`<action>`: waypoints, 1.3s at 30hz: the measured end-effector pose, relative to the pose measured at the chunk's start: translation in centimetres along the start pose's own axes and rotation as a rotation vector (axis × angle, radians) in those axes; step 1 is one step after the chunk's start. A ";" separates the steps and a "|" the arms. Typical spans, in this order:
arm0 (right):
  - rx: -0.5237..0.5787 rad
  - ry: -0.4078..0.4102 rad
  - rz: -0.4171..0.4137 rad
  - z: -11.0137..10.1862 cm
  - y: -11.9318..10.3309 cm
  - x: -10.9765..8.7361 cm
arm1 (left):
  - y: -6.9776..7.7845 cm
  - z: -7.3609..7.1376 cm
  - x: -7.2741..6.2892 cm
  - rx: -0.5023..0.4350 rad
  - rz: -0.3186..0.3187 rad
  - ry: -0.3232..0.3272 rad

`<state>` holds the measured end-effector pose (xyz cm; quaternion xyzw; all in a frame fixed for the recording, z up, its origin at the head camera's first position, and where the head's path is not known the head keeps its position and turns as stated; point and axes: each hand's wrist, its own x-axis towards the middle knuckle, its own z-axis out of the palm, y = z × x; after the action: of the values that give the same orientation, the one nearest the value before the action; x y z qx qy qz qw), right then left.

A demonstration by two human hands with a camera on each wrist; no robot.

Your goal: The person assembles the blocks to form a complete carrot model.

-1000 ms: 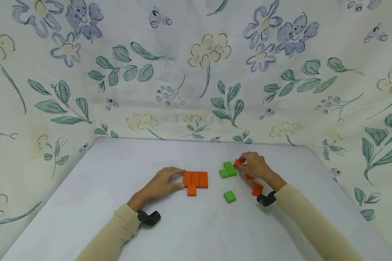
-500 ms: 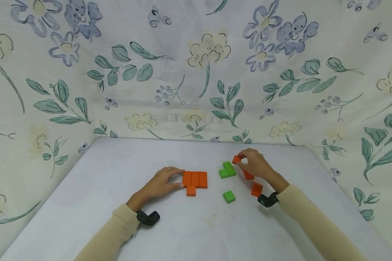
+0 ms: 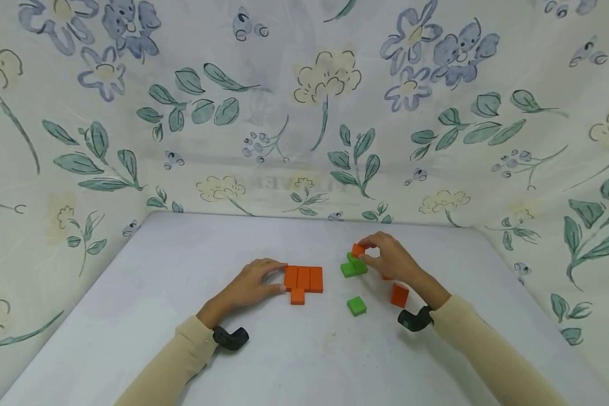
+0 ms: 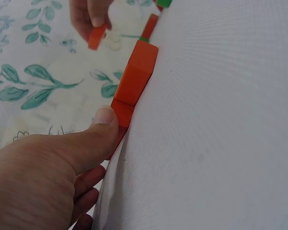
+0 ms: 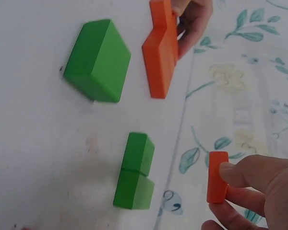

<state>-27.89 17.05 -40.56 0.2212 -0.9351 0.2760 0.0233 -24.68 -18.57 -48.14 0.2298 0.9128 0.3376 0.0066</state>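
Observation:
My left hand [image 3: 248, 286] pinches the leftmost of three orange blocks standing side by side [image 3: 303, 278], thumb and forefinger at its two ends. A small square orange block [image 3: 297, 297] sits against the row's near side. Raised off the table, an orange block [image 5: 217, 178] is pinched between thumb and fingers of my right hand [image 3: 395, 260]. In the head view this block overlaps the far end of the green blocks [image 3: 354, 268], which lie together in an L shape. The left wrist view shows the thumb [image 4: 98, 125] against the orange blocks.
A single green square block [image 3: 357, 306] lies nearer, between the orange group and a loose orange block [image 3: 399, 295] on the right. Another orange block [image 3: 387, 277] is mostly hidden beneath the right hand. The white table [image 3: 304, 355] ends at a flowered cloth [image 3: 279, 141] behind.
My right hand has lifted the orange block from the right-hand pile and carried it left, over the far end of the green blocks. The left hand stays in place.

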 end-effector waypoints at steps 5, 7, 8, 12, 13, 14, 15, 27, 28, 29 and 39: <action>0.028 0.006 -0.022 0.3 -1.0 -0.6 | -0.1 0.1 0.1 0.001 -0.007 -0.004; 0.039 0.011 -0.038 0.5 -1.3 -0.8 | -0.1 0.1 0.1 0.005 -0.008 -0.005; 0.042 0.015 -0.050 0.7 -1.4 -0.9 | -0.1 0.1 0.1 0.007 -0.010 -0.005; 0.066 0.028 -0.086 1.2 -1.7 -1.4 | 0.0 0.0 0.0 0.011 -0.014 -0.001; 0.075 0.028 -0.094 1.3 -1.7 -1.5 | 0.0 -0.1 0.0 0.006 -0.015 0.000; 0.082 0.028 -0.100 1.4 -1.8 -1.6 | 0.0 -0.1 0.0 0.002 -0.017 0.002; 0.092 0.025 -0.105 1.6 -1.9 -1.7 | 0.1 -0.1 -0.1 0.001 -0.016 0.003; 0.141 0.010 -0.182 3.0 -4.3 -2.6 | 0.0 -0.1 0.0 0.007 -0.006 -0.006; 0.146 0.009 -0.183 3.1 -4.5 -2.6 | 0.0 -0.1 0.0 0.009 -0.008 -0.006; 0.145 0.007 -0.185 3.3 -4.7 -2.5 | -0.1 -0.2 0.0 0.011 -0.011 -0.005; 0.166 -0.065 -0.200 5.4 -5.9 -2.4 | -0.3 -0.1 0.1 0.004 -0.018 -0.018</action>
<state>-22.82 10.78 -42.52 0.3235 -0.8825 0.3414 0.0021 -24.93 -18.75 -48.18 0.2246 0.9155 0.3334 0.0175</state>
